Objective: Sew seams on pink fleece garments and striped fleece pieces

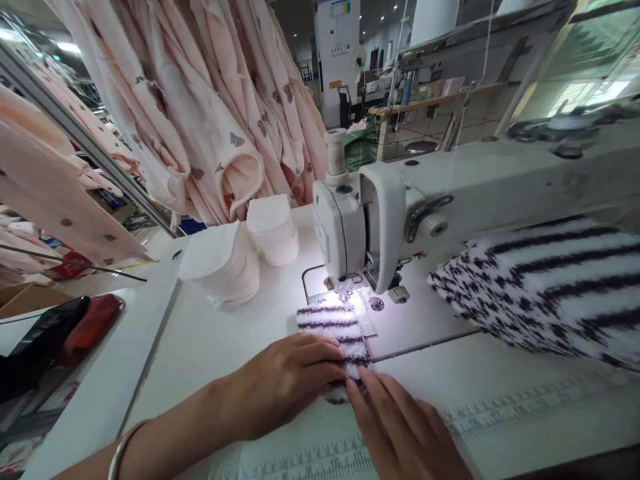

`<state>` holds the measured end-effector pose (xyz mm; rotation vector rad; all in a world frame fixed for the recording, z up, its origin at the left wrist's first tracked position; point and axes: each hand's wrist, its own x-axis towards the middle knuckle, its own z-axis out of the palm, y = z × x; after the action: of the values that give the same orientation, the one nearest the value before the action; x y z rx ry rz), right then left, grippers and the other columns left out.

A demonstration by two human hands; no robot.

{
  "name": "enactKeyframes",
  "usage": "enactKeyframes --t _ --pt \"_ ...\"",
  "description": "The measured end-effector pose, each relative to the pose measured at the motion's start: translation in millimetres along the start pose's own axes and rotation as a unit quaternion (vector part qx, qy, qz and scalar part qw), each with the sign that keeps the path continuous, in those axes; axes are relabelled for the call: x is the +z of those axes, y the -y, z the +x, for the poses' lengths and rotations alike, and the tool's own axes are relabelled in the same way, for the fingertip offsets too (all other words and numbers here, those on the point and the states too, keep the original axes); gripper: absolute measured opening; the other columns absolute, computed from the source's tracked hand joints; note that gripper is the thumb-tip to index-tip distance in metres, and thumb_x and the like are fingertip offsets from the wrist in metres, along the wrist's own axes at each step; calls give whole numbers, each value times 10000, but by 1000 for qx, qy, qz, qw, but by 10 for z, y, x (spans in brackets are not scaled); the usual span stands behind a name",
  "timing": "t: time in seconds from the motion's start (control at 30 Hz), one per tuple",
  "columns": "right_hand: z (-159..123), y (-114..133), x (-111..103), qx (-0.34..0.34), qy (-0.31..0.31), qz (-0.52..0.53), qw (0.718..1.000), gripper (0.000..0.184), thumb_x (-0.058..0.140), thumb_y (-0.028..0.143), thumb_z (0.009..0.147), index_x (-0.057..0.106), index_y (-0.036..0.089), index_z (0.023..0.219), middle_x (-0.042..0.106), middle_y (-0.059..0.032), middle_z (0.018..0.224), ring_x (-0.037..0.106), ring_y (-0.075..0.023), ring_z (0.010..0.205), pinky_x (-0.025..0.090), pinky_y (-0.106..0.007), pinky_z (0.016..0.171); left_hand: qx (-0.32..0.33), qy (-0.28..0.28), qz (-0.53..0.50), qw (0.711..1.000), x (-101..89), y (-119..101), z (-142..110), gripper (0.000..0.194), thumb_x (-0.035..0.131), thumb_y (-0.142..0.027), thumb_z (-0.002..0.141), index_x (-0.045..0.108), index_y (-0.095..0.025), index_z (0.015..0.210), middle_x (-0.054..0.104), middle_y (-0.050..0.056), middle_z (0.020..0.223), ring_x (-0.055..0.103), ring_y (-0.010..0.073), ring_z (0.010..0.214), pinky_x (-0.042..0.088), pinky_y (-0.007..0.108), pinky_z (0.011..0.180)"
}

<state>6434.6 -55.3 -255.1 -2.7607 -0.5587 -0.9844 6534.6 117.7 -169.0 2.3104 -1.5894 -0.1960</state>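
A small fuzzy piece of striped fabric [334, 321], white with dark bands, lies on the sewing machine bed with its far edge by the presser foot [345, 288]. My left hand [295, 373] rests on its left side, fingers stretched out flat over the cloth. From the lower right, my right hand [400, 417] touches the near right edge with extended fingertips; its thumb is hidden. The sewing machine head [340, 227] stands just beyond the fabric, its lamp lighting the needle area.
Two stacks of white cut pieces, one nearer [220, 260] and one farther [273, 227], stand left of the machine. A larger striped fabric bundle [550, 287] lies right. Pink garments [200, 107] hang behind. A printed ruler scale [320, 460] runs along the front.
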Motion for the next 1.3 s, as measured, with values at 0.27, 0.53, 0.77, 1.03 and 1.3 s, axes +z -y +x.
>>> enactKeyframes --t 0.27,0.53,0.77,1.03,1.3 --pt "114 -93 125 15 -3 14 1000 402 260 90 922 623 148 1084 627 -91 1132 553 -229 1046 370 -353 757 -19 -18 -1 1000 23 111 28 223 451 -168 919 586 -148 1096 597 79 1175 516 175 1141 449 328 995" --pt "381 -228 169 8 30 33 999 419 252 115 911 598 151 1144 594 -74 1186 489 -223 1131 360 -355 830 -23 -37 3 999 13 317 99 248 449 -171 922 549 -163 1149 582 88 1180 530 187 1113 463 341 959" --pt "552 -421 161 17 51 105 993 540 276 -7 768 611 202 1137 609 -66 1038 555 -190 943 443 -313 720 -40 -57 44 997 28 391 132 150 444 -160 921 556 -158 1021 604 72 1099 547 181 1025 481 338 881" --pt "636 -703 229 34 47 134 989 445 300 79 836 652 269 1030 602 -58 870 573 -182 759 502 -287 607 -98 -31 96 990 80 318 159 198 399 -126 916 550 -156 1040 572 64 897 501 175 767 467 326 690" --pt "574 -535 220 -12 16 66 998 515 212 -5 816 596 155 1120 597 -75 1104 554 -201 978 492 -318 720 -63 -22 88 994 -56 413 260 138 475 -188 881 596 -165 945 573 73 932 508 188 813 437 332 706"
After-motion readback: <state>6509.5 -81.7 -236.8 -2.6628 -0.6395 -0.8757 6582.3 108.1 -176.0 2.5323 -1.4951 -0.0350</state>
